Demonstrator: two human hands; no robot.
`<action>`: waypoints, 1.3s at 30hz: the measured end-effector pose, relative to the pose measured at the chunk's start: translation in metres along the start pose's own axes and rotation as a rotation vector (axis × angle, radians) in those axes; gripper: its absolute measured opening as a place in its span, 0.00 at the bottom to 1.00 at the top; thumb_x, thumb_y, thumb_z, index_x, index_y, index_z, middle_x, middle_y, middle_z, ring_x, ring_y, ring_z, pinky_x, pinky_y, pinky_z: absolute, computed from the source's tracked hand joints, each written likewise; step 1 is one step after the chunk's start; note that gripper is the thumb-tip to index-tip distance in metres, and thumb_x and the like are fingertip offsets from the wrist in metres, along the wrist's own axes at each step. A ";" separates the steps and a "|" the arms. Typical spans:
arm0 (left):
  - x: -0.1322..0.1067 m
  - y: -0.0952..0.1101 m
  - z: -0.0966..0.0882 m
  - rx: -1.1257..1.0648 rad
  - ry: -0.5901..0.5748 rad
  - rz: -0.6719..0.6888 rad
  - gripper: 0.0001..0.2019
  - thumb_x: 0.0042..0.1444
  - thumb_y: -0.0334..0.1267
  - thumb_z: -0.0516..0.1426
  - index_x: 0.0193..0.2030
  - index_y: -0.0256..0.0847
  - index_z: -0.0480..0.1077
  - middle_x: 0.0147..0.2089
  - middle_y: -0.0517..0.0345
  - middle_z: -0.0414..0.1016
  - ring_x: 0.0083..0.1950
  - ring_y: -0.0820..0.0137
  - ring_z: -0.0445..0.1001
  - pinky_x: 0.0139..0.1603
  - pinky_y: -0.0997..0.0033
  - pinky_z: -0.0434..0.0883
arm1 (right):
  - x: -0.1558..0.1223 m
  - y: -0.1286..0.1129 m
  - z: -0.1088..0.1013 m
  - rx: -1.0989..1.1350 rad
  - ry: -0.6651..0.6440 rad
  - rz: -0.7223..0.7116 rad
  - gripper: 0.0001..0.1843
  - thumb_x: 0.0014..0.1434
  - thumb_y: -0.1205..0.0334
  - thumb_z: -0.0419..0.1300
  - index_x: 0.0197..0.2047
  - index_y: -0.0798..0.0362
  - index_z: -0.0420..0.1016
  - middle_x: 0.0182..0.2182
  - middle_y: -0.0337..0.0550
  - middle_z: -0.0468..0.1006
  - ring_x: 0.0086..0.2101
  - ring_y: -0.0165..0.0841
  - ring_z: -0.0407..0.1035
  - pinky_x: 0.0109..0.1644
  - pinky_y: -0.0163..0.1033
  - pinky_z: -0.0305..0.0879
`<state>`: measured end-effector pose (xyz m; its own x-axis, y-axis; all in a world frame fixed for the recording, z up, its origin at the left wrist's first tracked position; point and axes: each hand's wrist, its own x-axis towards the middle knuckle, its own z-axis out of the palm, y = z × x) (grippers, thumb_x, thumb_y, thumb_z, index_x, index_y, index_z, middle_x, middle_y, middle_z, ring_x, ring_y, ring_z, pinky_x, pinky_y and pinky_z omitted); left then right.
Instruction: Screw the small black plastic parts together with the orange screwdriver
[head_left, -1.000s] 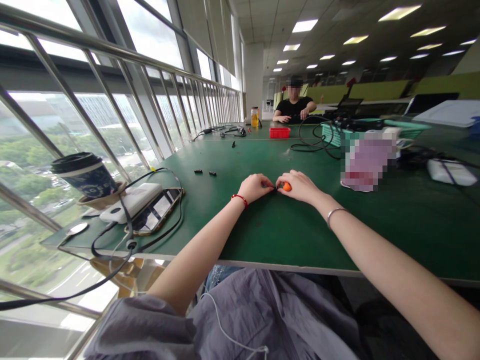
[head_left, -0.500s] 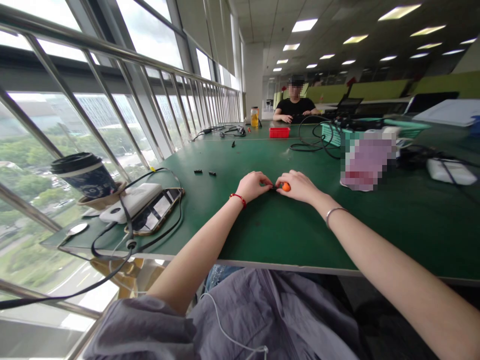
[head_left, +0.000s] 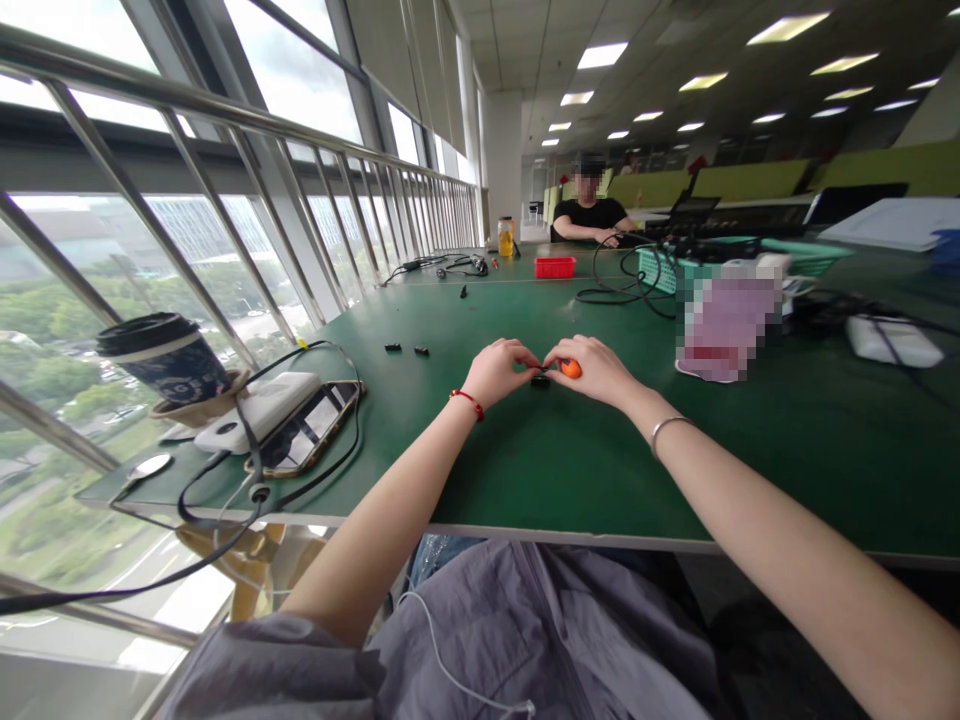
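Observation:
Both my hands meet at the middle of the green table (head_left: 570, 460). My left hand (head_left: 498, 370) is closed in a pinch, fingertips on a small black part (head_left: 539, 380) that rests on the table. My right hand (head_left: 596, 368) is closed around a small orange-handled tool (head_left: 571, 369), whose tip points at the black part. Two more small black parts (head_left: 406, 349) lie farther left on the table.
A lidded coffee cup (head_left: 166, 357), a white power bank (head_left: 255, 407) and a phone (head_left: 309, 432) with cables sit at the left edge by the window railing. A red tray (head_left: 555, 267), a teal basket (head_left: 660, 268), black cables and a white device (head_left: 892, 342) lie beyond. Another person (head_left: 591, 210) sits at the far end.
The view has shifted slightly. The small black part now shows on the table below my fingertips; my hands stay together in the same spot.

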<state>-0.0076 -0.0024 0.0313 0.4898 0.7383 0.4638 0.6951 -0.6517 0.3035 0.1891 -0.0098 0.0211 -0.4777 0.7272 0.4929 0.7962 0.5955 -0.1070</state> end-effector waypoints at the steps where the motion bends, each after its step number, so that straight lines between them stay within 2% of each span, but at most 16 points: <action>1: 0.000 0.000 0.001 -0.001 -0.005 0.004 0.07 0.54 0.38 0.59 0.35 0.40 0.78 0.38 0.56 0.77 0.41 0.68 0.72 0.47 0.70 0.68 | 0.000 0.000 0.000 0.003 0.002 0.001 0.07 0.58 0.59 0.58 0.38 0.48 0.76 0.36 0.41 0.78 0.38 0.36 0.66 0.43 0.39 0.59; 9: -0.001 0.000 0.002 0.015 0.011 0.042 0.06 0.51 0.37 0.60 0.35 0.41 0.77 0.40 0.55 0.77 0.44 0.66 0.71 0.49 0.68 0.68 | 0.000 0.000 -0.002 0.070 0.008 -0.003 0.06 0.56 0.58 0.59 0.35 0.49 0.76 0.34 0.41 0.77 0.36 0.35 0.66 0.42 0.40 0.59; 13: 0.000 -0.002 -0.002 -0.032 0.053 0.025 0.07 0.52 0.39 0.59 0.35 0.41 0.77 0.43 0.55 0.78 0.46 0.65 0.72 0.53 0.66 0.67 | -0.001 0.000 -0.010 0.150 0.155 0.054 0.10 0.56 0.55 0.58 0.37 0.50 0.76 0.33 0.42 0.78 0.35 0.35 0.67 0.43 0.39 0.61; 16: 0.000 -0.005 0.001 -0.080 -0.013 0.052 0.06 0.52 0.39 0.60 0.33 0.41 0.77 0.44 0.56 0.79 0.47 0.65 0.73 0.56 0.64 0.67 | -0.002 0.005 -0.014 0.132 0.235 0.131 0.08 0.56 0.57 0.57 0.34 0.49 0.75 0.33 0.41 0.78 0.36 0.35 0.69 0.42 0.39 0.62; 21: -0.001 -0.004 0.012 -0.055 -0.178 0.062 0.06 0.50 0.38 0.61 0.33 0.40 0.78 0.50 0.54 0.77 0.51 0.62 0.73 0.59 0.60 0.66 | -0.006 0.018 -0.011 0.070 0.217 0.230 0.07 0.55 0.58 0.57 0.30 0.50 0.75 0.33 0.41 0.79 0.36 0.36 0.70 0.41 0.39 0.63; 24: -0.002 -0.003 0.016 -0.080 -0.199 0.044 0.06 0.51 0.37 0.60 0.32 0.40 0.78 0.49 0.54 0.78 0.50 0.63 0.74 0.58 0.63 0.68 | -0.008 0.022 -0.009 0.068 0.205 0.248 0.08 0.55 0.58 0.56 0.30 0.49 0.74 0.33 0.41 0.79 0.37 0.37 0.71 0.41 0.39 0.63; 28: -0.002 -0.004 0.018 -0.103 -0.186 0.021 0.07 0.51 0.37 0.59 0.34 0.40 0.79 0.42 0.55 0.78 0.42 0.67 0.75 0.49 0.70 0.71 | -0.008 0.023 -0.008 0.077 0.211 0.262 0.08 0.55 0.57 0.56 0.30 0.49 0.75 0.34 0.41 0.79 0.37 0.36 0.71 0.40 0.39 0.64; 31: -0.001 -0.009 0.014 -0.033 -0.146 -0.066 0.07 0.48 0.35 0.60 0.32 0.40 0.79 0.39 0.54 0.78 0.39 0.68 0.75 0.44 0.71 0.72 | -0.008 0.023 -0.008 0.086 0.197 0.265 0.09 0.55 0.57 0.56 0.31 0.49 0.75 0.35 0.41 0.80 0.37 0.36 0.72 0.40 0.39 0.64; 33: 0.000 -0.014 0.004 0.039 -0.069 -0.169 0.06 0.46 0.34 0.60 0.31 0.40 0.79 0.38 0.53 0.78 0.39 0.66 0.75 0.44 0.71 0.72 | -0.008 0.024 -0.008 0.092 0.188 0.276 0.09 0.55 0.56 0.56 0.31 0.49 0.76 0.35 0.40 0.80 0.36 0.35 0.72 0.40 0.39 0.64; 36: -0.004 -0.026 -0.021 0.137 0.064 -0.409 0.07 0.47 0.35 0.59 0.32 0.39 0.79 0.37 0.51 0.79 0.40 0.63 0.76 0.43 0.69 0.73 | -0.008 0.024 -0.008 0.107 0.184 0.288 0.09 0.55 0.56 0.56 0.31 0.49 0.76 0.35 0.40 0.80 0.36 0.35 0.72 0.39 0.39 0.64; 39: -0.014 -0.042 -0.047 0.247 0.082 -0.685 0.11 0.49 0.38 0.59 0.38 0.41 0.80 0.39 0.50 0.80 0.45 0.60 0.76 0.45 0.68 0.73 | -0.008 0.024 -0.007 0.130 0.178 0.294 0.08 0.54 0.56 0.56 0.30 0.49 0.76 0.34 0.40 0.81 0.36 0.36 0.72 0.39 0.39 0.64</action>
<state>-0.0685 0.0069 0.0516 -0.1312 0.9444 0.3015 0.9345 0.0164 0.3555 0.2145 -0.0043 0.0205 -0.1546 0.8096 0.5662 0.8305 0.4169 -0.3693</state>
